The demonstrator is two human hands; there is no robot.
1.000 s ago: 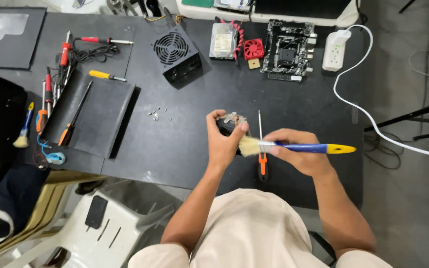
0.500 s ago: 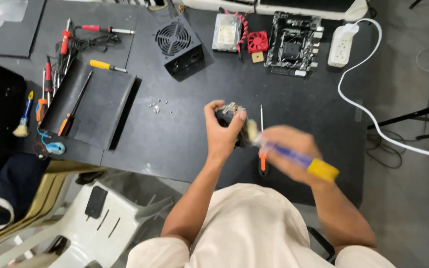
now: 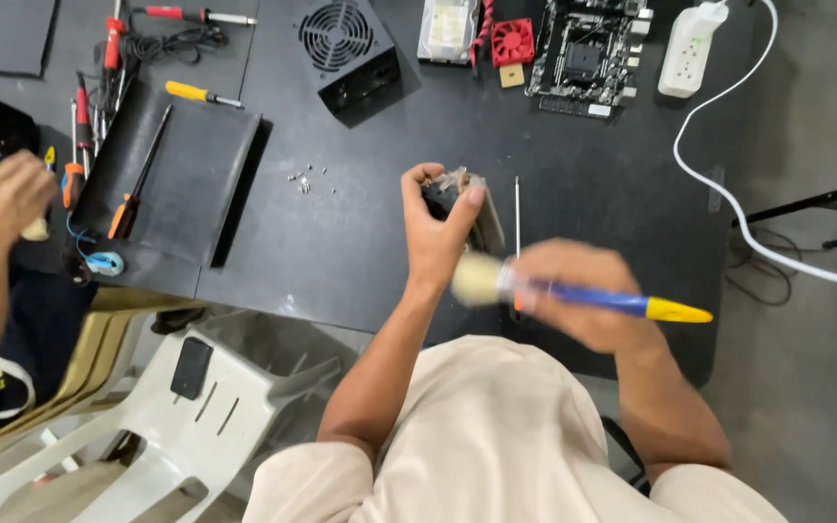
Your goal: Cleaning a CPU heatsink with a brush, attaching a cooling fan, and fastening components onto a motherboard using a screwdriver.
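Head view: I see a small dark computer part (image 3: 462,199) raised just above the black table (image 3: 360,261), clasped in my left hand (image 3: 438,232), fingers wrapped around it from the near side. My right hand (image 3: 583,291), blurred, grips a blue-and-yellow brush (image 3: 573,293) whose long axis runs left to right, pale bristles just right of the left wrist and just below the part, so the part lies up and left of the brush tip. A thin screwdriver (image 3: 517,218) lies beside the part. Farther off are a fan housing (image 3: 349,50), a circuit board (image 3: 583,48) and another person's hand (image 3: 7,199).
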